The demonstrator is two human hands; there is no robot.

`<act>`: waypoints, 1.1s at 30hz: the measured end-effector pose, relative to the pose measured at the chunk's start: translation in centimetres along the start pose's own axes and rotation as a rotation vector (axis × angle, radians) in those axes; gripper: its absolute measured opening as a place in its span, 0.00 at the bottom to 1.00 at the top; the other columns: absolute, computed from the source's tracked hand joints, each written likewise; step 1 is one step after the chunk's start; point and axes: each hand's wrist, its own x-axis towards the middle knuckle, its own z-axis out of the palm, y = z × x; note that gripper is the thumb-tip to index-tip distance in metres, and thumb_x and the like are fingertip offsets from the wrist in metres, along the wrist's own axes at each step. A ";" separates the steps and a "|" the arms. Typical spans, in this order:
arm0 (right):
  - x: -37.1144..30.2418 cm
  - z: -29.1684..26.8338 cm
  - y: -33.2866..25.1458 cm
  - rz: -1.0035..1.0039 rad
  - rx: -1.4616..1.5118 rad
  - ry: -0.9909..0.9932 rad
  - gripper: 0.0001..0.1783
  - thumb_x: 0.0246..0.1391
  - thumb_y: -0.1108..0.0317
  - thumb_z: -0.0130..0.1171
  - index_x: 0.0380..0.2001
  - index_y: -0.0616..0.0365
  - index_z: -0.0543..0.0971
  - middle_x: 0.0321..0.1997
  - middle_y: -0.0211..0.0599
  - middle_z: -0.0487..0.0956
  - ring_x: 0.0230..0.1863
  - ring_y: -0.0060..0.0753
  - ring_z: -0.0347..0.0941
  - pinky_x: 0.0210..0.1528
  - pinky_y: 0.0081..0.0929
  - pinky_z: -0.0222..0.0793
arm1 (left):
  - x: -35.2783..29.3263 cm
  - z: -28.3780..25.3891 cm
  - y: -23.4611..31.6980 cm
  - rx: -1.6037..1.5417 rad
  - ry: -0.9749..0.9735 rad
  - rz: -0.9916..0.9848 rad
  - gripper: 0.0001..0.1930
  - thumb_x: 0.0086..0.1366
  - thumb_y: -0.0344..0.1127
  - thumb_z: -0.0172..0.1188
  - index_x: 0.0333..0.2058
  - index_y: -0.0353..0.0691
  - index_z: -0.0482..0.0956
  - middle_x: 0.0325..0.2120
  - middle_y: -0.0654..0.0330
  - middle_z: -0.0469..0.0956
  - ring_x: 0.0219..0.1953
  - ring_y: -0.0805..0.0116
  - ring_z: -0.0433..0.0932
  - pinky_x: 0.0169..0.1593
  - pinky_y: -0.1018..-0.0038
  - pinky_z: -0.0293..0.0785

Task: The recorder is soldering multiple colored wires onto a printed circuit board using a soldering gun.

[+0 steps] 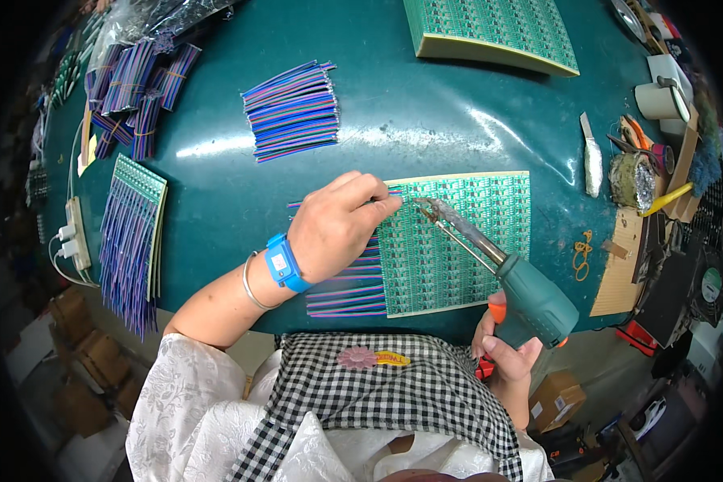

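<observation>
A green circuit board panel (458, 265) lies on the table in front of me, with a row of blue, purple and red wires (345, 301) running out from its left edge. My left hand (335, 225), wearing a blue wrist strap (283, 263), pinches a thin wire at the panel's upper left; the fingertips partly hide it. In my right hand (508, 353) is a green soldering gun (538, 301) with an orange trigger. Its tip reaches over the panel, just right of my left fingertips. Whether the tip touches the board I cannot tell.
Loose wires (292, 112) lie in a pile beyond my left hand. At left are a wired panel stack (136, 181), wire bundles (128, 80) and a power strip (75, 233). A panel stack (498, 36) stands far right; a solder spool (633, 178) and wrapped blade (591, 161) lie right.
</observation>
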 end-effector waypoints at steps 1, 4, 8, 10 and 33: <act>0.1 0.0 0.0 -0.003 -0.003 -0.017 0.33 0.44 0.84 0.59 0.58 0.73 0.68 0.28 0.39 0.73 0.23 0.27 0.71 0.26 0.23 0.70 | -0.1 0.1 0.0 0.003 0.001 0.000 0.17 0.45 0.16 0.63 0.37 0.36 0.83 0.30 0.58 0.77 0.29 0.61 0.77 0.31 0.69 0.75; 0.1 0.2 0.2 0.040 0.020 0.004 0.32 0.45 0.84 0.58 0.58 0.72 0.67 0.30 0.40 0.73 0.25 0.27 0.72 0.26 0.24 0.72 | -0.2 0.1 0.0 -0.003 0.003 -0.008 0.18 0.45 0.16 0.63 0.37 0.36 0.83 0.30 0.58 0.77 0.29 0.61 0.77 0.31 0.69 0.75; 0.2 0.1 0.6 0.044 0.015 0.010 0.30 0.46 0.85 0.58 0.56 0.72 0.67 0.31 0.41 0.73 0.27 0.28 0.73 0.27 0.24 0.74 | -0.3 0.3 -0.1 0.005 0.021 -0.003 0.18 0.44 0.16 0.63 0.37 0.35 0.83 0.30 0.57 0.77 0.29 0.60 0.77 0.32 0.69 0.76; 0.2 0.1 0.6 0.053 0.010 0.017 0.29 0.46 0.85 0.58 0.55 0.71 0.68 0.32 0.41 0.73 0.27 0.28 0.73 0.27 0.24 0.74 | -0.2 0.2 0.0 0.006 0.023 0.000 0.18 0.44 0.16 0.63 0.37 0.35 0.83 0.30 0.57 0.77 0.29 0.60 0.78 0.32 0.69 0.76; -0.6 -1.4 2.3 0.055 -0.699 0.136 0.11 0.28 0.75 0.67 0.23 0.54 0.81 0.24 0.34 0.81 0.24 0.39 0.78 0.28 0.31 0.74 | -0.3 0.1 -0.1 0.032 -0.003 0.020 0.19 0.41 0.18 0.63 0.37 0.33 0.82 0.32 0.57 0.76 0.29 0.61 0.77 0.31 0.69 0.75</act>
